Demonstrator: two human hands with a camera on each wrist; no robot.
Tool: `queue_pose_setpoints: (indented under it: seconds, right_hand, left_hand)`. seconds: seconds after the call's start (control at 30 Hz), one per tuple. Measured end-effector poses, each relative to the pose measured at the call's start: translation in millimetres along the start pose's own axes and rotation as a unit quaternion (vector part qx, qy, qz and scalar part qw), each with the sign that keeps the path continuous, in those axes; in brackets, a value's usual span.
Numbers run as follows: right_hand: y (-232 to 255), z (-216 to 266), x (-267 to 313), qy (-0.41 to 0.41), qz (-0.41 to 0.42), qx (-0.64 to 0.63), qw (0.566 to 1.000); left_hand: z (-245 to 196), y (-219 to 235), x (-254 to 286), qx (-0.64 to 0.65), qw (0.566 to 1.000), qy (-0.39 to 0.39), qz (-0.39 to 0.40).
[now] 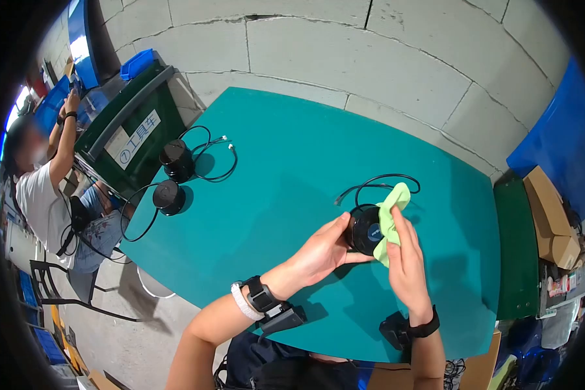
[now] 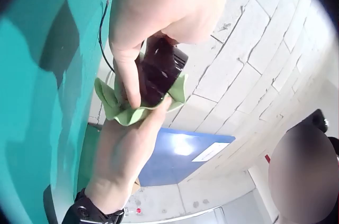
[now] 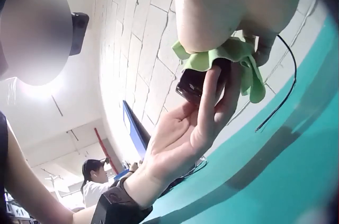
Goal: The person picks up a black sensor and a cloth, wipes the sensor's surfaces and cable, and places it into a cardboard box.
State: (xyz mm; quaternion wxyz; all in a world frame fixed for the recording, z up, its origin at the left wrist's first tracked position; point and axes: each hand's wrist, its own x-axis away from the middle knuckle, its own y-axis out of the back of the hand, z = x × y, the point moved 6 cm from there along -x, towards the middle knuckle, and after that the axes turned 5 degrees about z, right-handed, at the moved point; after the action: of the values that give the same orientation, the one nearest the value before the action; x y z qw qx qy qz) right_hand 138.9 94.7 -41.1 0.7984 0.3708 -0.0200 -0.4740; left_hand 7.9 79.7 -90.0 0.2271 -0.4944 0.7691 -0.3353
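Note:
A glossy black cylindrical device with a round label on one end is held above the green table. My left hand grips its side, thumb on top and fingers underneath. With my right hand I hold a light green cloth against the device's right side. In the left wrist view the cloth wraps round one end of the dark device. The right wrist view has the left fingers along the device, with the cloth bunched under the right hand. A black cable trails behind.
Two similar black devices with cables stand at the table's left side. Beyond them are a green tool cart and a seated person. A block wall runs behind the table. Cardboard boxes lie at the right.

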Motion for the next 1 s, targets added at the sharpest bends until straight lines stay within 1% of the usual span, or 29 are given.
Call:
queue_pose_setpoints:
  seconds: [0.03,0.07,0.1,0.13,0.17,0.23,0.27,0.3,0.33,0.37,0.43,0.47,0.53,0.57,0.6,0.63,0.67,0.7,0.73,0.77,0.83,0.87,0.97,1.0]
  right_hand:
    - [-3.0,0.0,-1.4,-0.019,0.029,0.064,0.997]
    - [-6.7,1.7,-1.6,-0.016,0.030,0.063,0.997]
    - [-14.0,7.8,-0.2,0.015,0.042,0.123,0.991]
    - [-19.4,12.6,1.0,0.044,0.053,0.184,0.981]
    - [-17.9,13.5,-0.5,0.044,0.052,0.183,0.981]
    - [-14.7,16.8,-1.2,0.056,0.062,0.263,0.961]
    - [-14.7,16.2,-1.7,0.058,0.065,0.265,0.960]
    - [-12.0,10.6,-2.0,0.020,0.044,0.210,0.977]
    - [-10.6,4.5,-0.6,-0.019,0.025,0.152,0.988]
    - [-11.4,2.1,0.6,-0.019,0.027,0.153,0.988]
    - [-14.7,-0.1,3.1,0.000,0.059,0.220,0.974]
    - [-16.8,1.9,3.7,0.001,0.060,0.220,0.974]
    - [-27.9,12.5,5.0,0.061,0.092,0.256,0.960]
    - [-27.5,11.8,4.5,0.060,0.091,0.256,0.960]
    - [-24.2,8.0,3.2,0.035,0.082,0.218,0.972]
    - [-21.3,4.1,1.9,0.011,0.073,0.180,0.981]
    - [-20.1,3.1,1.7,0.010,0.074,0.180,0.981]
    - [-16.3,-0.6,2.5,-0.016,0.056,0.147,0.987]
    - [-12.9,-3.9,3.1,-0.041,0.037,0.114,0.992]
    - [-12.7,-4.0,3.0,-0.041,0.037,0.114,0.992]
    - [-19.3,2.7,3.5,0.009,0.074,0.156,0.985]
    - [-23.9,8.8,5.2,0.043,0.096,0.178,0.979]
    - [-19.2,13.2,4.6,0.035,0.088,0.211,0.973]
    - [-14.7,9.5,3.3,0.004,0.076,0.182,0.980]
  left_hand:
    - [1.4,2.5,-0.7,0.000,1.000,-0.002,-0.002]
    - [2.1,10.1,-2.7,0.017,0.999,-0.026,-0.031]
    - [2.0,18.2,-3.4,0.035,0.996,-0.051,-0.061]
    - [3.1,23.3,-2.6,0.025,0.996,-0.039,-0.072]
    - [2.8,23.5,-2.5,0.025,0.996,-0.039,-0.073]
    - [6.5,18.2,-2.9,-0.007,0.998,-0.025,-0.055]
    - [11.3,18.0,-2.8,-0.023,0.997,-0.015,-0.066]
    - [16.4,17.9,-2.1,-0.040,0.996,-0.003,-0.077]
    - [16.2,16.4,-1.4,-0.037,0.996,-0.016,-0.080]
    - [13.1,14.4,-0.8,-0.036,0.996,-0.016,-0.081]
    - [-3.0,10.8,-0.3,0.018,0.994,-0.068,-0.081]
    - [-3.5,20.4,-0.9,-0.015,0.993,-0.077,-0.083]
    - [-5.4,20.5,1.3,-0.027,0.993,-0.062,-0.096]
    - [-4.5,21.2,1.2,-0.039,0.992,-0.046,-0.106]
    - [0.1,23.8,-1.4,-0.046,0.993,-0.036,-0.098]
    - [2.9,23.9,-1.4,-0.046,0.994,-0.036,-0.097]
    - [4.6,20.3,-1.0,-0.047,0.995,-0.040,-0.079]
    - [6.1,15.9,-0.6,-0.048,0.996,-0.042,-0.060]
    - [3.8,12.5,-0.5,-0.043,0.995,-0.046,-0.073]
    - [2.2,13.8,-1.1,-0.043,0.995,-0.046,-0.073]
    - [-3.2,20.3,0.5,-0.038,0.995,-0.063,-0.074]
    - [-2.4,27.3,0.7,-0.081,0.991,-0.049,-0.091]
    - [3.4,25.4,-1.4,-0.072,0.993,-0.024,-0.090]
    - [2.0,15.5,0.7,-0.084,0.994,-0.018,-0.066]
